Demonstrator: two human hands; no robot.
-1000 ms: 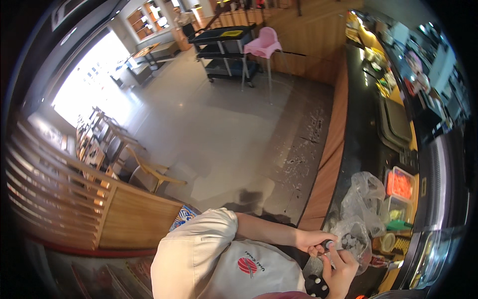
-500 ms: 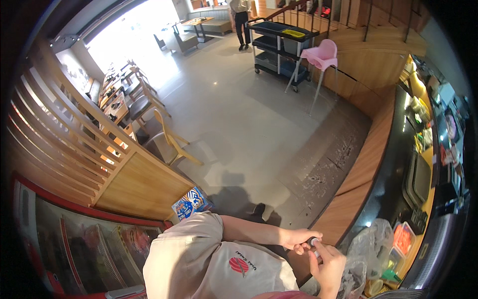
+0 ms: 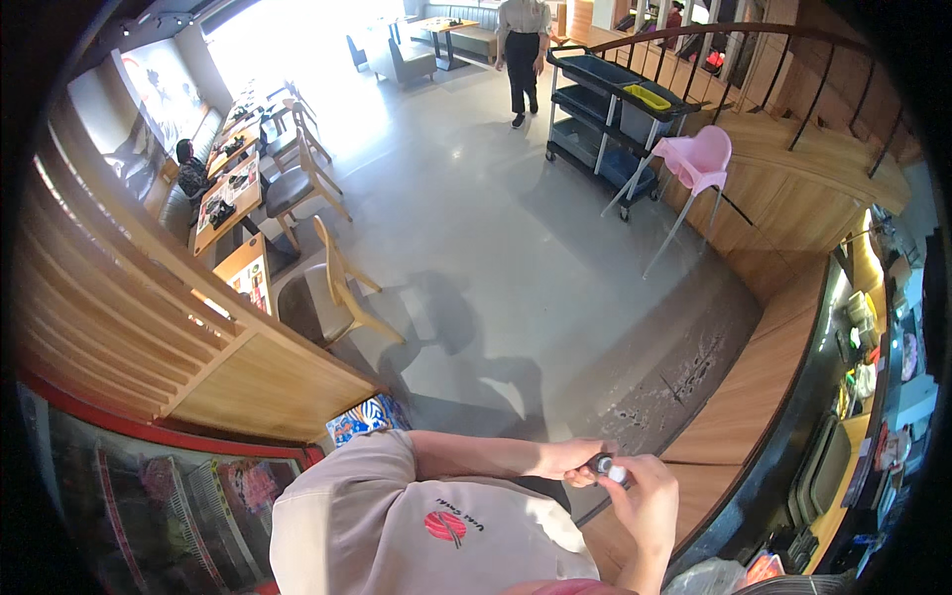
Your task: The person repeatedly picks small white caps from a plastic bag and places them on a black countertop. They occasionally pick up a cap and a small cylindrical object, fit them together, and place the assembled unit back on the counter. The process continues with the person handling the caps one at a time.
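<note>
In front of my beige shirt, both hands meet over a small dark cylinder (image 3: 599, 462); its exact kind is too small to make out. My left hand (image 3: 569, 460) is closed around the dark body. At its near end is a round white piece (image 3: 617, 473), which the fingertips of my right hand (image 3: 647, 494) pinch. Whether the white piece is joined to the cylinder or apart from it, I cannot tell.
A wooden counter (image 3: 739, 416) runs along the right, with trays (image 3: 821, 466) on top. Ahead stand a pink high chair (image 3: 699, 159), a black cart (image 3: 605, 109) and a person (image 3: 523, 59). Left are chairs (image 3: 342, 288), a slatted partition (image 3: 268, 367) and a glass-fronted fridge (image 3: 129, 516).
The view has shifted, with the chairs and high chair nearer and the counter's bags mostly out of sight. The person ahead appears closer. My hands stay together on the small cylinder.
</note>
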